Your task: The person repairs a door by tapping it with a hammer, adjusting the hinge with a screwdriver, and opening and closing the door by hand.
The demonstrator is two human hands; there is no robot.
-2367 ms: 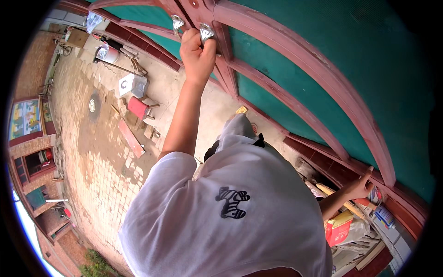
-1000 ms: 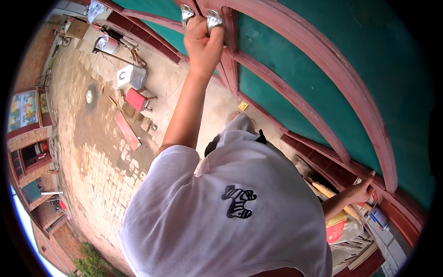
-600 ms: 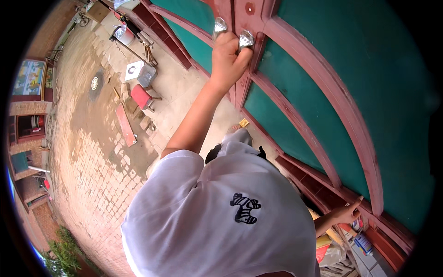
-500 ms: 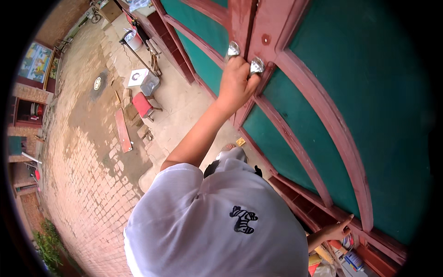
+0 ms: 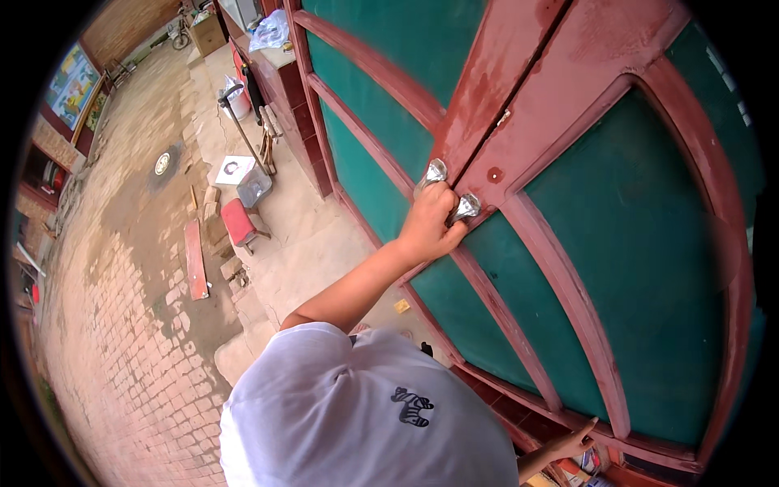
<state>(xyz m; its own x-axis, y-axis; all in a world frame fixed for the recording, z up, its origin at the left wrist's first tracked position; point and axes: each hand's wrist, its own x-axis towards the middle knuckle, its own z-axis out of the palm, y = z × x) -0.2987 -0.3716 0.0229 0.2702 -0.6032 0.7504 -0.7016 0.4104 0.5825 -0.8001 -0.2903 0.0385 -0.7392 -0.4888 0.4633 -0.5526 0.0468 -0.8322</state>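
My left hand is closed at the meeting edges of a green double door with dark red frames. Its curled fingers are round the two shiny faceted knobs, the upper door knob and the lower door knob. The palm side is hidden. A narrow dark gap runs between the two door leaves above the knobs. At the lower right, my right hand is held out by the bottom rail of the door, fingers apart and nothing in them. I cannot tell whether it touches the frame.
A red-seated stool stands on the paved yard to the left, beside a grey plastic tub. A reddish board lies on the bricks. Farther off is a white bucket. Assorted packages lie below my right hand.
My view has shifted, so the door and knobs appear lower and more of the door's upper part shows. My left hand stays on the knobs; my right hand is still stretched out.
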